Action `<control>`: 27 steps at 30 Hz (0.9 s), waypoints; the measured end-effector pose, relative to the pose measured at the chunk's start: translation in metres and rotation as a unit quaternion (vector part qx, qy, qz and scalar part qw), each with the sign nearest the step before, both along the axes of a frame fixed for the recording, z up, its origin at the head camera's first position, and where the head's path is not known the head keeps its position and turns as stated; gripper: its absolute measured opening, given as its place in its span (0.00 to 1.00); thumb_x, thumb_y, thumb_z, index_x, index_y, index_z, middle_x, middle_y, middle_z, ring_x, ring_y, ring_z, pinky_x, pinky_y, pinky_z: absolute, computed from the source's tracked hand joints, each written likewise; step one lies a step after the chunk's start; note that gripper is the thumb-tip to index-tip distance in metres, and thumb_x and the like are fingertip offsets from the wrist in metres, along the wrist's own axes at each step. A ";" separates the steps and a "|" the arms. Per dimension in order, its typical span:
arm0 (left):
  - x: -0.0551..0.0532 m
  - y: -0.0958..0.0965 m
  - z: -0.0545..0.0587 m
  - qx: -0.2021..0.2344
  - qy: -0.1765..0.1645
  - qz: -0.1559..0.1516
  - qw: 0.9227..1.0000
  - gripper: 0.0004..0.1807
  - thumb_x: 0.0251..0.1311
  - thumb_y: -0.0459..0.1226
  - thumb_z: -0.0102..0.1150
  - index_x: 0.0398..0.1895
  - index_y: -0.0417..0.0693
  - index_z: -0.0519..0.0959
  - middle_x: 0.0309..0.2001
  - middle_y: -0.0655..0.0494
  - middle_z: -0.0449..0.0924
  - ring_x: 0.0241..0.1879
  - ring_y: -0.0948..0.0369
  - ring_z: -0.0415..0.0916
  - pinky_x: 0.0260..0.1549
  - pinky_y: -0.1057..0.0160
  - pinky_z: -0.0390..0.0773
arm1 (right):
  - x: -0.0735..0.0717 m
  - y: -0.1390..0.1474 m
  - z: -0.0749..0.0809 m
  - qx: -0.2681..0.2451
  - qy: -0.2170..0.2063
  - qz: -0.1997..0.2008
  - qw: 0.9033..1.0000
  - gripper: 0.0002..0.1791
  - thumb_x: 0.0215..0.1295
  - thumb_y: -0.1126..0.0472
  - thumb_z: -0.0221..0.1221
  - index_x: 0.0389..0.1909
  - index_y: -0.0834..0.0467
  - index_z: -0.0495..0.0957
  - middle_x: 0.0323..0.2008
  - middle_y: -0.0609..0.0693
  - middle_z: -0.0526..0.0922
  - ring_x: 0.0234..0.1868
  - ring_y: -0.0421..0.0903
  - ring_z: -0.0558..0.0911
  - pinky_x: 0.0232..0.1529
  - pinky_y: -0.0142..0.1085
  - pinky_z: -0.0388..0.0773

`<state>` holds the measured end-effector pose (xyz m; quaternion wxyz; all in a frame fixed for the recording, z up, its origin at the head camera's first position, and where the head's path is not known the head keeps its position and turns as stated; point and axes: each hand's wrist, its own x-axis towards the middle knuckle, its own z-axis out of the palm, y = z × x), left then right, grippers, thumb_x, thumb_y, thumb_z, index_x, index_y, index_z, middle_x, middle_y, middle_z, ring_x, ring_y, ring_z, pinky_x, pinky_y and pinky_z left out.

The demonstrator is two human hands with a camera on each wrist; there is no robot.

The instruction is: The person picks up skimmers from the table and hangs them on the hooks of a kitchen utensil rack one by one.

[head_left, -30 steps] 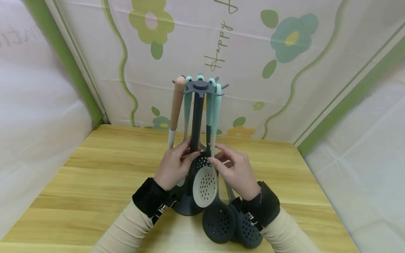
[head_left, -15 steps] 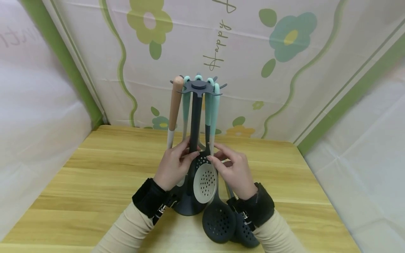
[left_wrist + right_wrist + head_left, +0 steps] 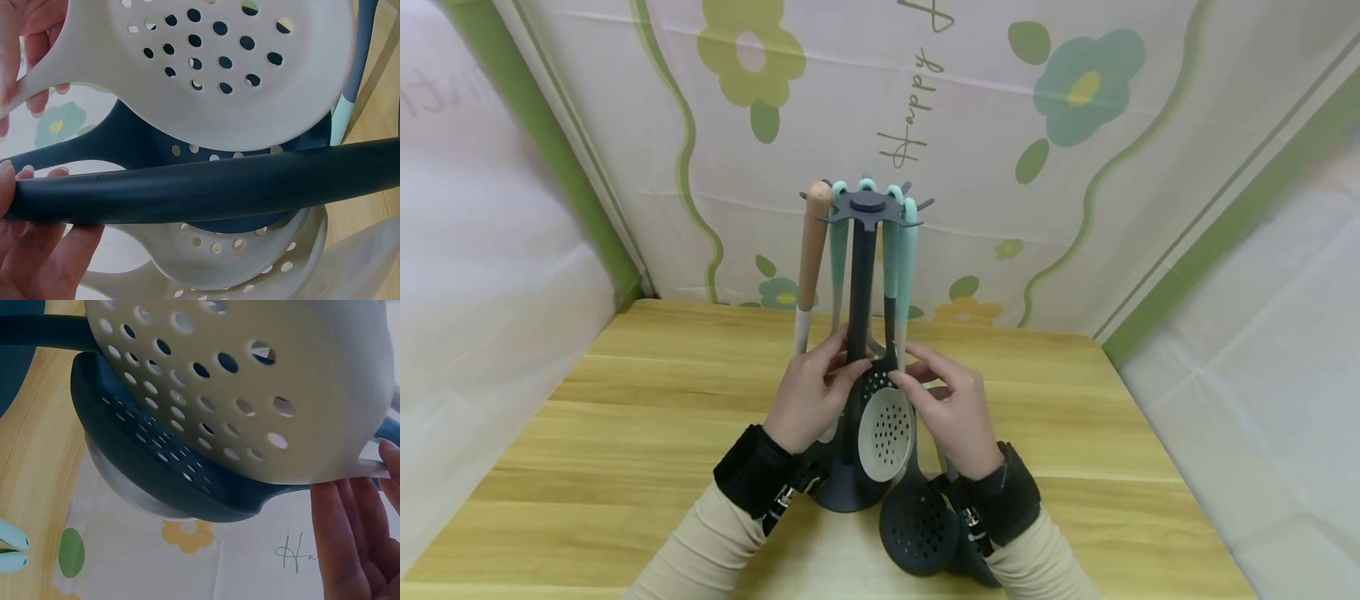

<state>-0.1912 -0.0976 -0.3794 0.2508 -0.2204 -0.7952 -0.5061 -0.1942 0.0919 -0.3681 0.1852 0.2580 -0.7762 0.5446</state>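
My left hand [image 3: 808, 390] grips the dark post [image 3: 862, 283] of a utensil stand partway down; in the left wrist view its fingers [image 3: 81, 253] curl round the post. My right hand [image 3: 953, 410] pinches the lower stem of a white skimmer [image 3: 871, 442] with holes. That skimmer's mint handle [image 3: 907, 250] reaches up to the stand's hooked top [image 3: 867, 202]. Behind it hangs a dark perforated utensil [image 3: 144, 431], partly covered. A wooden-handled utensil [image 3: 813, 242] and other mint-handled ones hang around the post.
A dark skimmer [image 3: 917, 527] lies on the wooden table [image 3: 647, 433] right of the stand's round base [image 3: 847, 492]. Another dark utensil [image 3: 981, 567] beside it is mostly hidden by my right wrist. A flowered cloth [image 3: 842, 92] rises behind the table.
My right wrist and forearm have shifted slightly left, covering more of the rear dark utensil on the table. Both hands keep their holds. The head view has drifted a little.
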 end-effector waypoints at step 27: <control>0.001 -0.001 0.002 0.000 -0.014 0.001 1.000 0.17 0.66 0.31 0.59 0.57 0.35 0.78 0.43 0.45 0.86 0.47 0.47 0.86 0.44 0.52 0.86 | -0.001 -0.005 -0.004 -0.020 -0.060 -0.026 0.998 0.21 0.61 0.58 0.67 0.53 0.64 0.86 0.38 0.57 0.87 0.37 0.48 0.83 0.35 0.41 0.87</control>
